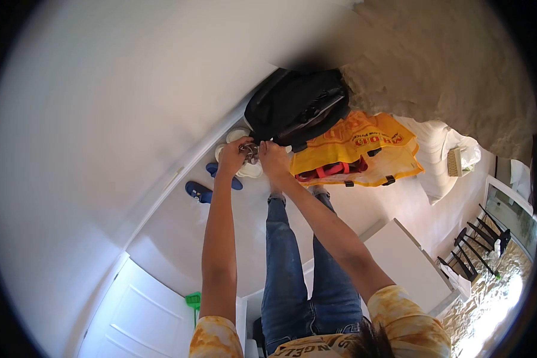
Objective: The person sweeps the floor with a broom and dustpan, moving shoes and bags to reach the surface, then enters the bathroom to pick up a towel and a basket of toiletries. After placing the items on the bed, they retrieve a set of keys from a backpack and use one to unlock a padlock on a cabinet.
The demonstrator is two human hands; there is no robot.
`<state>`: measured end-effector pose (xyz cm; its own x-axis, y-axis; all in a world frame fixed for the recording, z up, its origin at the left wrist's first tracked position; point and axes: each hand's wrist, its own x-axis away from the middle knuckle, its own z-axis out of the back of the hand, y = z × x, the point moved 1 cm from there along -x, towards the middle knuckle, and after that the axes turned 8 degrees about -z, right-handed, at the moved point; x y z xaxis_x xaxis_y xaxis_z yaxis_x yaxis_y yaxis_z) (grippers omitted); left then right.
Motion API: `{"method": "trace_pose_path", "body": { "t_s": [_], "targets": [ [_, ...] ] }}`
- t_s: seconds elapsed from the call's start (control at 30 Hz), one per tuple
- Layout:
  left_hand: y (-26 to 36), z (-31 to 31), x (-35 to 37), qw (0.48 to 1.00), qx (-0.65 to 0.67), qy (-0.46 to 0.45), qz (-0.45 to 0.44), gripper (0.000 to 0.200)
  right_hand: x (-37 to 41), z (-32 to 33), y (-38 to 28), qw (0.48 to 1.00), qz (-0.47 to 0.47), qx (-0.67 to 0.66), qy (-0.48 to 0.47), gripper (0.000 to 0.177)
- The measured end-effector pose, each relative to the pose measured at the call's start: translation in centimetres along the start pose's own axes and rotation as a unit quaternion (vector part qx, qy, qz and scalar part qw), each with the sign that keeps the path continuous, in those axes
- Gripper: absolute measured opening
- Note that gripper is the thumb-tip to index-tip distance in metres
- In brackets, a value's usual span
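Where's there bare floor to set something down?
Bare floor shows between the dark blue slippers and white panelled door, and between the yellow-orange printed bag and white boxy unit. Crowded: around the left hand and right hand, by the black fabric bag and pale rounded shoes.

Flr (179, 238), wall (101, 119) along L side. Backpack (298, 104) up front, nr wall. Bag (352, 152) just R of backpack, straps (334, 170) inside, nr its open edge. Shoes (247, 170) on flr, L of bag. Slippers (198, 192) on flr btwn shoes & wall. Door (140, 316) back L, dustpan (193, 300) just R of it. Cabinet (406, 265) back R. Cloth (432, 188) R of bag, basket (454, 162) by its R side. Chairs (464, 253) far R, beyond cabinet.
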<state>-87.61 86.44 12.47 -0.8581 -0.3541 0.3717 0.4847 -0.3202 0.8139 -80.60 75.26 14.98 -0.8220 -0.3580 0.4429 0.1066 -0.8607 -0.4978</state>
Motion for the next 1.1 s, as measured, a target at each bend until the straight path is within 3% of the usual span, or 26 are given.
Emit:
{"method": "trace_pose_path", "body": {
  "t_s": [0.07, 0.17, 0.27, 0.3, 0.37, 0.43, 0.53, 0.57, 0.6, 0.63, 0.67, 0.7, 0.73, 0.77, 0.8, 0.83, 0.9, 0.93, 1.0, 1.1],
  "targets": [
    [0.5, 0.0, 0.0, 0.996, -0.081, 0.021, -0.018, 0.030, 0.7, 2.6, -1.3, 0.998, 0.013, 0.065, 0.001, 0.021],
    [0.2, 0.1, -0.2, 0.989, -0.143, 0.026, 0.002, 0.029, 0.3, 5.1, -0.2, 0.969, 0.159, 0.184, 0.044, 0.016],
    [-1.1, 0.0, -0.8, 0.982, -0.183, 0.039, 0.034, 0.029, -3.0, 12.6, 2.2, 0.936, 0.255, 0.231, 0.070, 0.009],
    [-1.4, 0.0, -0.9, 0.983, -0.174, 0.046, 0.038, 0.030, -4.9, 15.8, 2.5, 0.934, 0.219, 0.280, 0.034, 0.010],
    [-1.5, -0.4, -0.9, 0.984, -0.158, 0.061, 0.049, 0.031, -9.6, 19.1, 5.0, 0.953, 0.093, 0.279, 0.073, 0.016],
    [-1.4, -1.2, -0.7, 0.985, -0.143, 0.077, 0.054, 0.033, -14.0, 18.8, 8.3, 0.952, 0.024, 0.302, 0.030, 0.022],
    [-1.8, -3.3, 2.1, 0.979, 0.046, 0.188, 0.066, 0.037, -13.1, 16.2, 8.9, 0.971, -0.104, 0.177, 0.123, 0.024],
    [-0.1, -3.8, 4.2, 0.925, 0.269, 0.223, 0.151, 0.035, -11.1, 14.8, 10.4, 0.983, -0.021, 0.086, 0.163, 0.024],
    [2.0, -4.6, 5.6, 0.815, 0.481, 0.241, 0.216, 0.034, -8.4, 14.8, 11.0, 0.975, 0.071, -0.004, 0.213, 0.024],
    [3.8, -5.2, 7.9, 0.794, 0.559, 0.127, 0.204, 0.034, -3.4, 16.6, 10.5, 0.967, 0.146, -0.068, 0.196, 0.023],
    [5.8, -5.8, 10.3, 0.758, 0.621, 0.003, 0.197, 0.035, 1.8, 18.9, 10.2, 0.972, 0.126, -0.155, 0.124, 0.023],
    [9.9, -6.8, 11.7, 0.691, 0.702, -0.082, 0.151, 0.032, 5.4, 17.6, 13.8, 0.990, 0.041, -0.129, 0.034, 0.023],
    [14.8, -8.2, 13.1, 0.608, 0.767, -0.172, 0.110, 0.030, 9.6, 19.9, 13.8, 0.971, 0.025, -0.236, -0.041, 0.027],
    [18.3, -9.8, 14.2, 0.622, 0.751, -0.177, 0.131, 0.030, 13.7, 22.5, 14.4, 0.919, -0.076, -0.365, -0.127, 0.028],
    [21.9, -12.0, 15.1, 0.635, 0.733, -0.190, 0.151, 0.031, 17.4, 25.4, 15.2, 0.832, -0.163, -0.490, -0.202, 0.034],
    [26.3, -14.2, 16.1, 0.622, 0.738, -0.212, 0.154, 0.032, 21.1, 28.3, 15.6, 0.830, -0.141, -0.523, -0.132, 0.035],
    [32.4, -20.0, 17.6, 0.660, 0.695, -0.239, 0.158, 0.034, 27.0, 33.2, 17.2, 0.811, -0.104, -0.575, 0.030, 0.038],
    [36.0, -22.4, 18.8, 0.646, 0.686, -0.297, 0.155, 0.038, 29.0, 34.6, 19.8, 0.826, -0.104, -0.542, 0.116, 0.040],
    [41.2, -28.2, 20.5, 0.692, 0.584, -0.391, 0.167, 0.039, 32.4, 36.7, 25.2, 0.841, -0.118, -0.456, 0.267, 0.044],
    [47.9, -32.0, 22.2, 0.708, 0.446, -0.523, 0.158, 0.038, 36.9, 41.4, 28.5, 0.642, -0.190, -0.696, 0.258, 0.047]
  ]
}}
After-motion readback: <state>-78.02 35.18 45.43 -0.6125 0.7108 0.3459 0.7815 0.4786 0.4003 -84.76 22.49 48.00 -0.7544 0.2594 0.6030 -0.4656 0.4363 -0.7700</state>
